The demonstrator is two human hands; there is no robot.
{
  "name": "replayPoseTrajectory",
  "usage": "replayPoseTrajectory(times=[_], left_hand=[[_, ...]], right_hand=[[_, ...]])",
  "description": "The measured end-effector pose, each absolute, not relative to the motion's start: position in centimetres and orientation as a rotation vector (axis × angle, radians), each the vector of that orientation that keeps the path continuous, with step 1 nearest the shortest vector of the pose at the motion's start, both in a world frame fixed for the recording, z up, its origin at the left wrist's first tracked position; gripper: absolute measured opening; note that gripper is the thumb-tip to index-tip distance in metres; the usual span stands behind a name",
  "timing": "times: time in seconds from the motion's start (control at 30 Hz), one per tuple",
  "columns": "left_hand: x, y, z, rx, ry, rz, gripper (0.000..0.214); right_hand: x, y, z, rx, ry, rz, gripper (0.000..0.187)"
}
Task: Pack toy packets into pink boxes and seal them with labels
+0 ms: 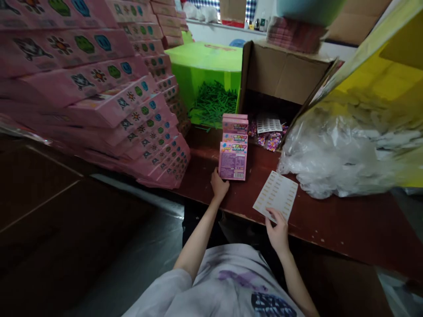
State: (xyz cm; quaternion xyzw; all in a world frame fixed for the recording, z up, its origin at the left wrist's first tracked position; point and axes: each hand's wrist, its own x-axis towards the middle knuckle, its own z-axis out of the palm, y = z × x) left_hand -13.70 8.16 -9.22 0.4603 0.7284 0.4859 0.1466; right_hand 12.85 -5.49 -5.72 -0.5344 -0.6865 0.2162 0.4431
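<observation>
A row of small pink boxes [233, 147] lies overlapping on the dark red table [330, 220], running away from me. My left hand [219, 185] rests at the near corner of the closest box, fingers curled against its edge. A white sheet of small stickers [276, 195] lies to the right of the boxes. My right hand [277, 231] pinches the sheet's near edge with thumb and fingers.
A tall leaning stack of pink cartons [109, 92] fills the left. Behind are a green bin of green sticks [211, 103], an open cardboard box [280, 79] with colourful packets [269, 138], and a yellow box with clear plastic bags [350, 145] on the right.
</observation>
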Motion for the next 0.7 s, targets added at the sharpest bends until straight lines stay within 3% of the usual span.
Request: replayPoseTrajectory(times=[0.17,0.33,0.47,0.7], left_hand=[[-15.6,8.9,-9.2,1.328,2.044,1.348,0.093],[-17.2,10.3,-9.0,1.353,1.993,1.315,0.09],[-18.4,11.3,-9.0,1.413,1.937,1.3,0.097],[-19.2,13.2,-8.9,1.483,1.959,1.34,0.092]], right_hand=[[6.6,4.6,-6.7,-1.265,-1.579,0.759,0.052],[-0.1,14.7,-6.3,-1.366,-1.452,0.969,0.115],[-1.6,18.2,-6.0,-1.347,-1.399,1.238,0.111],[-2.0,19.3,-7.3,-1.117,-1.503,1.021,0.113]])
